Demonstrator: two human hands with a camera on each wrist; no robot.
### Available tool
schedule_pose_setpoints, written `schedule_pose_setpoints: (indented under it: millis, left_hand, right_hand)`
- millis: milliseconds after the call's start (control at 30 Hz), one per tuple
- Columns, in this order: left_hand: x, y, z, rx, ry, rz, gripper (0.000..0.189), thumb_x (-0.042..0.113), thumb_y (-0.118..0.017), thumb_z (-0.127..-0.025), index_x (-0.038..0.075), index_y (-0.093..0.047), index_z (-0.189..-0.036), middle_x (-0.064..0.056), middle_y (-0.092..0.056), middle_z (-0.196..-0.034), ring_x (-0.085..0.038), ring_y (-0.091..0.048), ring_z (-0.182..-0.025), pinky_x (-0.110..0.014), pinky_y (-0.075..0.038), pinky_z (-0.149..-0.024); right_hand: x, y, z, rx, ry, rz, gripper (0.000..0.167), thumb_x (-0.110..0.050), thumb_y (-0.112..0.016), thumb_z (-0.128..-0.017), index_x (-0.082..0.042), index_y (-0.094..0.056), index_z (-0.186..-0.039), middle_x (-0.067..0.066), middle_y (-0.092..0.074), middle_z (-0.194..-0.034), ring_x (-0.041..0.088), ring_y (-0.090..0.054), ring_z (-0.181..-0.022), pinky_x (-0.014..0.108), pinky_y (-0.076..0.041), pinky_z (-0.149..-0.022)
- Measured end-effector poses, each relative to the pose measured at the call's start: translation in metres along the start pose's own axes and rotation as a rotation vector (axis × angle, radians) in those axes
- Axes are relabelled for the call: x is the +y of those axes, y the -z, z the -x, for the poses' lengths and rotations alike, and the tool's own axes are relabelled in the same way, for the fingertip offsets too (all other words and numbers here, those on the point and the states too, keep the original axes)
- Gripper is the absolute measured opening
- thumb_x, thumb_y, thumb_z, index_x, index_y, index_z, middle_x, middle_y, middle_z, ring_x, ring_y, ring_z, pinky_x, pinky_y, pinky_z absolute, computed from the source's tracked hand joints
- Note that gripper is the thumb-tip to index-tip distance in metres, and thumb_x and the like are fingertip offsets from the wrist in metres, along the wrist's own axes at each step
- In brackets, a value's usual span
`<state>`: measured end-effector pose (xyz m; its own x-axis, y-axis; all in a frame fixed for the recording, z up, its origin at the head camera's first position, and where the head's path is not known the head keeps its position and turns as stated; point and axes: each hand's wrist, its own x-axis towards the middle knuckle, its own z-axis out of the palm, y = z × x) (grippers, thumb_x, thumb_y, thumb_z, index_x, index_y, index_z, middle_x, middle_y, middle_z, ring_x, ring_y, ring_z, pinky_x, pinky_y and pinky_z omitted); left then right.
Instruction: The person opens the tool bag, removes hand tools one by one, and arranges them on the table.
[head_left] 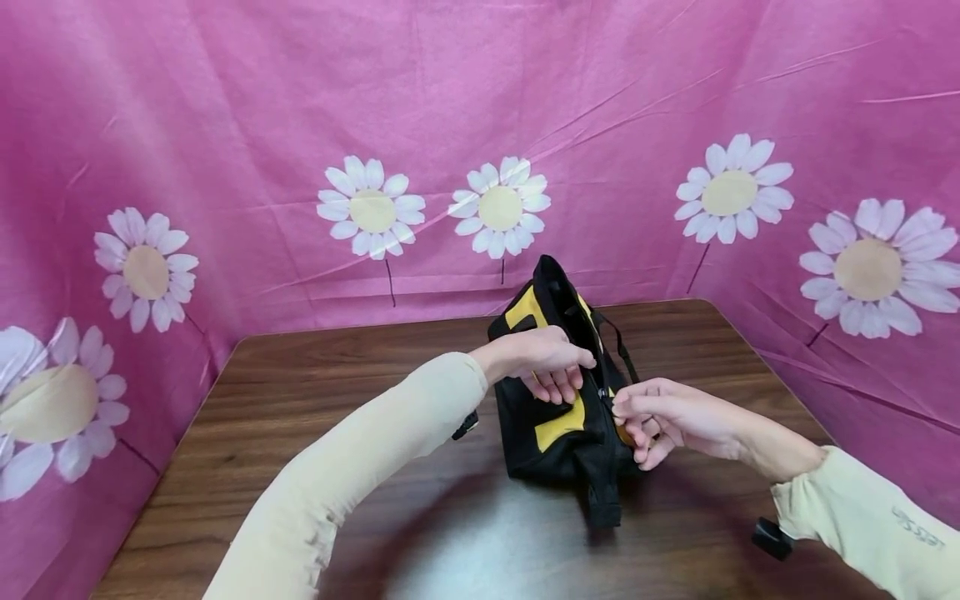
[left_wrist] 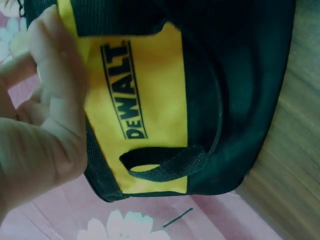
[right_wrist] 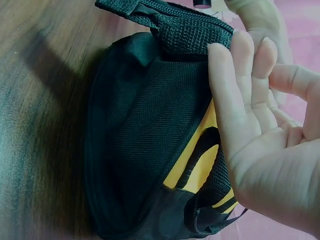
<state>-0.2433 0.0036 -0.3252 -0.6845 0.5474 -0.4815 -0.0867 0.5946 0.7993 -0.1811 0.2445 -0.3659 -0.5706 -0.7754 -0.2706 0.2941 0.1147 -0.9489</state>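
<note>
A black and yellow tool bag (head_left: 532, 446) stands on the table, its zipped top partly open toward the far end. "DEWALT" is printed on the yellow side panel (left_wrist: 155, 100), seen in the left wrist view. My left hand (head_left: 542, 354) holds the bag's upper edge, thumb at the opening and fingers over the yellow and black side. On the other side, my right hand (head_left: 678, 417) pinches at the zipper (head_left: 605, 395) with thumb and index finger; its pull is mostly hidden by the fingertips. The other right fingers extend along the bag's end in the right wrist view.
The brown wood-grain table (head_left: 315, 392) reaches back to a pink curtain (head_left: 420, 100) with white daisies, which also hangs along both sides. A black strap end (head_left: 603, 504) sticks out from the bag's near end. Another strap (head_left: 622, 346) loops at its right.
</note>
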Motion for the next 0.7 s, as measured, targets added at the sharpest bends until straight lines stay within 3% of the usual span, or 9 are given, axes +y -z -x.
schedule_pose_setpoints:
  millis: [200,367,500,600,700]
  left_hand:
    - [-0.001,0.002,0.004,0.009,-0.059,0.037,0.035,0.023,-0.052,-0.101,-0.001,-0.069,-0.081,-0.017,-0.074,-0.079,-0.02,-0.069,-0.057,-0.027,-0.057,-0.05]
    - [-0.003,0.018,0.018,0.024,-0.043,0.061,0.033,0.022,-0.052,-0.098,0.0,-0.069,-0.081,-0.018,-0.074,-0.081,-0.021,-0.071,-0.06,-0.028,-0.058,-0.051]
    - [-0.007,0.025,0.028,0.044,-0.052,0.072,0.033,0.024,-0.053,-0.097,0.001,-0.068,-0.08,-0.018,-0.074,-0.081,-0.021,-0.071,-0.06,-0.029,-0.059,-0.052]
    - [-0.013,0.027,0.036,0.065,-0.071,0.086,0.033,0.024,-0.053,-0.097,0.001,-0.068,-0.08,-0.018,-0.074,-0.081,-0.021,-0.071,-0.06,-0.03,-0.06,-0.053]
    - [-0.021,0.029,0.045,0.1,-0.075,0.106,0.033,0.024,-0.052,-0.096,0.001,-0.068,-0.079,-0.018,-0.074,-0.081,-0.021,-0.07,-0.058,-0.03,-0.059,-0.052]
  right_hand:
    - [0.002,0.001,0.004,-0.034,0.023,-0.003,0.019,-0.009,-0.043,-0.107,-0.005,-0.061,-0.101,0.0,-0.062,-0.075,0.015,-0.068,-0.071,0.035,-0.062,-0.066]
    - [0.006,0.004,0.01,-0.175,0.064,0.057,0.017,0.0,-0.04,-0.102,0.011,-0.053,-0.098,0.002,-0.06,-0.074,0.016,-0.068,-0.069,0.036,-0.062,-0.064]
    - [0.009,0.008,0.017,-0.245,0.088,0.163,0.016,0.005,-0.042,-0.099,0.015,-0.054,-0.098,0.019,-0.047,-0.061,0.014,-0.067,-0.065,0.046,-0.062,-0.058]
    - [0.009,0.01,0.021,-0.262,0.099,0.243,0.02,0.009,-0.043,-0.096,0.011,-0.063,-0.095,0.031,-0.041,-0.061,0.009,-0.065,-0.062,0.054,-0.06,-0.055]
    - [0.01,0.008,0.026,-0.317,0.096,0.294,0.022,0.013,-0.045,-0.092,0.009,-0.066,-0.089,0.031,-0.046,-0.058,0.008,-0.067,-0.06,0.054,-0.059,-0.055]
